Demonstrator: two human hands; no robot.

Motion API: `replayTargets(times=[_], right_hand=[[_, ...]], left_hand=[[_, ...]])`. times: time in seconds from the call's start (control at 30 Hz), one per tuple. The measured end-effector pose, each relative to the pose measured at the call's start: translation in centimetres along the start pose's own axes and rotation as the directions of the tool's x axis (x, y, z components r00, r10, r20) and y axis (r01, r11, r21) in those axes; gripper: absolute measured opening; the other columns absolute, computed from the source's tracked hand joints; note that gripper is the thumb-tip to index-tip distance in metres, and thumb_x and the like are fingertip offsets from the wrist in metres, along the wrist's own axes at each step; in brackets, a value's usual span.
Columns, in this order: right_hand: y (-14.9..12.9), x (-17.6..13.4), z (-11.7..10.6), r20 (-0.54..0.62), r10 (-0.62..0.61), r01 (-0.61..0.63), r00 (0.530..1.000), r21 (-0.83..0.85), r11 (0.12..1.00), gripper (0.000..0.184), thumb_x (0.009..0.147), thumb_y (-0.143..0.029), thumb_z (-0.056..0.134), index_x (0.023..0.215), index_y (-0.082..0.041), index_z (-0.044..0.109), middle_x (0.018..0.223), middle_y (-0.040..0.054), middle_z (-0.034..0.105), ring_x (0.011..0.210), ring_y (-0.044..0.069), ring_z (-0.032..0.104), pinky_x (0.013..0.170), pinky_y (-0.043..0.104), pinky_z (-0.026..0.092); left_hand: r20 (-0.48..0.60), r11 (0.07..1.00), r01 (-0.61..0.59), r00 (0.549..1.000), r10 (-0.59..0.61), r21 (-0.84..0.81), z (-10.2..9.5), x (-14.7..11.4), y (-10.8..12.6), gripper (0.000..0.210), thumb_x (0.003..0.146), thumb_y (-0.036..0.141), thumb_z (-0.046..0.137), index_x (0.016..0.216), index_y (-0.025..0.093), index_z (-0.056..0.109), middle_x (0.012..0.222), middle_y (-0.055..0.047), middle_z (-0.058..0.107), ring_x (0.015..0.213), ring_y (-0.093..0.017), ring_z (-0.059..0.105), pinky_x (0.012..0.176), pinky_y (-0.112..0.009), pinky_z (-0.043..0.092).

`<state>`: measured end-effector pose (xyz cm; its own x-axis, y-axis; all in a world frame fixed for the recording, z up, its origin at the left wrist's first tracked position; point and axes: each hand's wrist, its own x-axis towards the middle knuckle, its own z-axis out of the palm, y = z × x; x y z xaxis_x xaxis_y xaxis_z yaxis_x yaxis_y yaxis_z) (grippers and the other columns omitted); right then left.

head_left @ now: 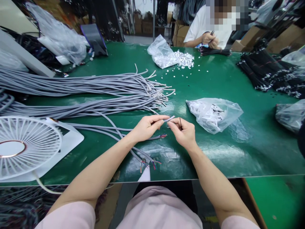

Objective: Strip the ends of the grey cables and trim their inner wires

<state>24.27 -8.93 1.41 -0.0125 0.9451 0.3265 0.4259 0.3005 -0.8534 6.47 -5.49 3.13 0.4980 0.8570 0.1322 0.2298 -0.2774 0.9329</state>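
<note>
Between thumb and fingers, my left hand (149, 128) pinches a grey cable (169, 119) close to its pale end. My right hand (184, 130) meets it there, thumb and fingers closed at the cable's tip. A thin dark strip (180, 122) shows among the right fingers; its kind and what the fingertips grip are too small to tell. Below the hands lie several loose cables (137, 152) with stripped ends and coloured wires (162, 136). Behind my left hand, two thick bundles of grey cables (95, 83) stretch in from the left, their pale ends bunched near the middle.
A white fan (28, 146) occupies the left front of the green table (238, 156). To the right sits a clear bag of white pieces (212, 114). Farther back are spilled small white parts (184, 59), black cable bundles (264, 70) and a co-worker's hands (211, 40).
</note>
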Motion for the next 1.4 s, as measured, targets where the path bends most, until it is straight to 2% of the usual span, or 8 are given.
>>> replayTargets(times=[0.13,0.3,0.37,0.47,0.6,0.7,0.97,1.4], right_hand=[[0.2,0.3,0.7,0.037,-0.018,0.017,0.999,0.025,1.0,0.019,0.084,-0.03,0.055,0.071,-0.016,0.059,0.053,-0.0053,0.039,0.049,0.007,0.031,0.05,0.022,0.028],[0.5,0.7,0.9,0.1,0.018,-0.03,0.995,0.127,0.991,0.018,0.081,-0.031,0.056,0.073,-0.016,0.059,0.053,-0.0064,0.034,0.049,0.007,0.028,0.049,0.022,0.026],[0.7,0.7,0.4,0.076,0.045,-0.06,0.996,0.206,0.977,0.015,0.078,-0.032,0.061,0.078,-0.017,0.059,0.052,-0.008,0.033,0.047,0.006,0.027,0.047,0.021,0.025],[0.9,0.6,-0.7,0.081,0.086,-0.11,0.993,0.371,0.922,0.027,0.074,-0.034,0.067,0.093,-0.019,0.055,0.049,-0.0108,0.031,0.042,0.005,0.025,0.044,0.021,0.022],[0.8,0.5,-1.3,0.33,0.061,-0.213,0.942,0.448,0.868,0.034,0.075,-0.037,0.067,0.103,-0.019,0.058,0.048,-0.0115,0.024,0.041,0.005,0.02,0.043,0.021,0.019],[0.5,0.4,-1.1,0.456,0.03,-0.254,0.89,0.44,0.861,0.034,0.073,-0.035,0.069,0.101,-0.017,0.063,0.049,-0.0107,0.025,0.042,0.004,0.018,0.043,0.021,0.017],[0.3,0.5,-0.5,0.453,0.11,-0.349,0.885,0.487,0.801,0.031,0.072,-0.033,0.07,0.097,-0.013,0.068,0.044,-0.0085,0.043,0.036,0.004,0.032,0.038,0.019,0.021],[0.9,0.5,-0.1,0.53,0.106,-0.457,0.841,0.592,0.664,0.045,0.072,-0.032,0.072,0.113,-0.016,0.064,0.037,-0.0096,0.046,0.033,0.004,0.034,0.039,0.017,0.025]], left_hand=[[0.027,0.998,0.016,1.0,-0.015,-0.054,-0.3,0.1,-0.1,0.038,0.085,0.033,0.053,0.111,0.01,0.068,0.061,-0.001,0.056,0.057,-0.01,0.046,0.055,-0.021,0.038],[0.081,0.986,0.055,0.996,-0.043,-0.16,-0.7,0.2,-0.2,0.036,0.082,0.036,0.058,0.106,0.011,0.07,0.076,-0.005,0.064,0.056,-0.008,0.045,0.052,-0.021,0.036],[0.091,0.986,0.057,0.995,-0.043,-0.159,-0.8,0.2,-0.2,0.037,0.082,0.037,0.059,0.108,0.012,0.069,0.068,-0.002,0.06,0.055,-0.008,0.044,0.051,-0.02,0.034],[0.109,0.981,0.036,0.994,-0.015,-0.192,-0.9,0.0,-0.3,0.043,0.084,0.036,0.058,0.121,0.015,0.06,0.057,0.004,0.048,0.052,-0.008,0.042,0.051,-0.02,0.034],[0.216,0.962,0.058,0.976,0.0,-0.266,-1.2,-0.2,-0.4,0.064,0.084,0.032,0.059,0.142,0.019,0.034,0.059,0.006,0.045,0.054,-0.008,0.044,0.054,-0.019,0.037],[0.294,0.957,0.109,0.956,-0.026,-0.268,-1.3,-0.3,-0.2,0.069,0.085,0.029,0.058,0.145,0.018,0.026,0.061,0.006,0.045,0.054,-0.008,0.044,0.053,-0.018,0.036],[0.34,0.949,0.145,0.939,-0.043,-0.281,-1.3,-0.3,0.2,0.067,0.085,0.03,0.058,0.144,0.014,0.029,0.059,0.006,0.045,0.053,-0.007,0.044,0.05,-0.017,0.034],[0.357,0.929,0.169,0.933,-0.043,-0.329,-1.4,-0.2,-0.4,0.064,0.085,0.035,0.06,0.141,0.013,0.036,0.053,0.006,0.045,0.049,-0.007,0.042,0.046,-0.016,0.03]])
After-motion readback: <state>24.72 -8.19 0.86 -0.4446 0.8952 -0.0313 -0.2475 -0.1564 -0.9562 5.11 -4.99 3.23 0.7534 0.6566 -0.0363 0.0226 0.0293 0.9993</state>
